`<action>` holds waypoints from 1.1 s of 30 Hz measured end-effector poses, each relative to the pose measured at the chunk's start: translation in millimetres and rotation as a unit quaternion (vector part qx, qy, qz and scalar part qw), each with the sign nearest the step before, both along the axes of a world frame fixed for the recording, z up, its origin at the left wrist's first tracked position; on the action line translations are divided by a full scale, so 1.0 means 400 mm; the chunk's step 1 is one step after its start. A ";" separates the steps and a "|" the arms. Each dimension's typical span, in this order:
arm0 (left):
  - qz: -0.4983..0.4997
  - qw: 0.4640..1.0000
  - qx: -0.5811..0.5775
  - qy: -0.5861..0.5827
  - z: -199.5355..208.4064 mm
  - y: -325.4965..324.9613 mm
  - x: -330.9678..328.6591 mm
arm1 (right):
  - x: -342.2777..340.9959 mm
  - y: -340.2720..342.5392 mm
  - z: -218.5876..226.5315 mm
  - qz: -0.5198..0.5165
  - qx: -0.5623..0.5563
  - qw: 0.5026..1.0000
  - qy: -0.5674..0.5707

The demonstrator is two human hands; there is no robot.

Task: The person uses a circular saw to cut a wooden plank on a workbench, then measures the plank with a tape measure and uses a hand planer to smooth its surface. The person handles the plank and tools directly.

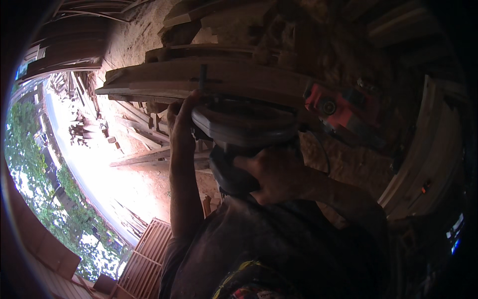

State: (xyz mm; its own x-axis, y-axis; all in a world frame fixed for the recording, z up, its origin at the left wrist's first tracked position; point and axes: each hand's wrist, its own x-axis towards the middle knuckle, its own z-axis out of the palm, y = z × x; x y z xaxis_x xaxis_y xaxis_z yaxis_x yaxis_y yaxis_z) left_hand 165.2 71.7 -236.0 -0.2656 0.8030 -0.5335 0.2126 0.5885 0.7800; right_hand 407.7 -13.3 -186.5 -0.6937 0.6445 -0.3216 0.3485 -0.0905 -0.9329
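A dark grey power tool that looks like a circular saw (244,122) is in front of my body, over the near edge of a long wooden plank (149,77). My right hand (274,172) is wrapped round its rear handle. At the saw's left end, my left hand (183,108) is closed against its front, the fingers partly in shadow. A thin T-shaped metal bar (203,78) sticks out past the saw, above the plank. The blade is hidden from view.
To the right lies a red and black power tool (331,104), with a dark cord (323,149) nearby. Wood offcuts (142,124) are heaped under the plank's left part. More boards (418,154) lie at the right. A slatted wooden piece (144,259) stands at lower left, beside bright daylight.
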 end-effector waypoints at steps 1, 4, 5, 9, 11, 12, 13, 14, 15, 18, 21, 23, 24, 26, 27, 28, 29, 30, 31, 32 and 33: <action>0.000 1.000 0.002 -0.005 -0.015 0.003 -0.012 | -0.003 0.000 -0.003 -0.001 -0.006 1.000 0.004; -0.001 1.000 0.004 -0.004 -0.036 0.002 -0.039 | -0.015 -0.002 -0.013 -0.004 -0.015 1.000 0.007; 0.000 1.000 0.004 0.000 -0.039 0.001 -0.046 | -0.018 -0.001 -0.014 -0.003 -0.013 1.000 0.001; 0.004 1.000 0.014 -0.023 -0.051 0.007 -0.072 | -0.032 0.007 -0.013 -0.007 -0.010 1.000 0.007; 0.011 1.000 0.018 -0.014 -0.069 0.011 -0.090 | -0.032 0.023 -0.005 -0.001 -0.020 1.000 0.006; 0.015 1.000 0.017 -0.015 -0.071 0.011 -0.099 | -0.034 0.030 -0.001 0.002 -0.024 1.000 0.005; 0.017 1.000 0.015 -0.017 -0.068 0.012 -0.100 | -0.039 0.032 -0.004 -0.001 -0.029 1.000 0.012; 0.019 1.000 0.014 -0.019 -0.068 0.016 -0.102 | -0.046 0.032 -0.009 -0.003 -0.034 0.999 0.018; 0.009 1.000 0.019 -0.011 -0.079 0.019 -0.116 | -0.053 0.033 -0.013 -0.006 -0.039 0.999 0.024; -0.004 1.000 0.023 0.010 -0.105 0.029 -0.165 | -0.066 0.042 -0.017 -0.004 -0.038 0.999 0.026; 0.006 1.000 0.011 -0.002 -0.106 0.042 -0.179 | -0.071 0.074 0.010 0.020 -0.061 0.998 0.000; 0.001 1.000 0.005 -0.029 -0.093 0.051 -0.184 | -0.094 0.066 -0.012 0.021 -0.064 0.998 0.010; 0.003 1.000 0.002 -0.017 -0.095 0.054 -0.192 | -0.103 0.064 -0.019 0.021 -0.065 0.998 0.016; 0.010 1.000 -0.003 0.006 -0.103 0.058 -0.216 | -0.111 0.073 -0.015 0.025 -0.065 0.997 0.022; 0.009 1.000 -0.002 -0.008 -0.106 0.060 -0.227 | -0.113 0.078 -0.013 0.028 -0.065 0.997 0.026; 0.008 1.000 -0.002 -0.023 -0.107 0.064 -0.231 | -0.115 0.082 -0.013 0.025 -0.063 0.997 0.028; 0.008 0.999 -0.001 -0.038 -0.109 0.066 -0.233 | -0.117 0.086 -0.013 0.023 -0.060 0.997 0.030; 0.016 0.999 -0.006 -0.043 -0.110 0.067 -0.236 | -0.120 0.089 -0.014 0.021 -0.058 0.998 0.033; 0.023 0.999 -0.011 -0.046 -0.095 0.072 -0.227 | -0.124 0.090 -0.014 0.018 -0.048 0.998 0.035; 0.032 0.998 -0.016 -0.049 -0.085 0.074 -0.222 | -0.130 0.089 -0.017 0.014 -0.037 0.999 0.037; 0.031 0.998 -0.010 -0.050 -0.089 0.075 -0.225 | -0.136 0.088 -0.021 0.012 -0.026 0.999 0.040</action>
State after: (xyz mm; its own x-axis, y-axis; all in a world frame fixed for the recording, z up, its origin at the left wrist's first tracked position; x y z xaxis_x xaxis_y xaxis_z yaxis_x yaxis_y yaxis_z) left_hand 75.1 101.6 -271.5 -0.2588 0.7761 -0.5751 0.0977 0.6133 0.7838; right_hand 353.5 21.9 -194.9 -0.7330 0.6117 -0.2976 0.2760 -0.1324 -0.9520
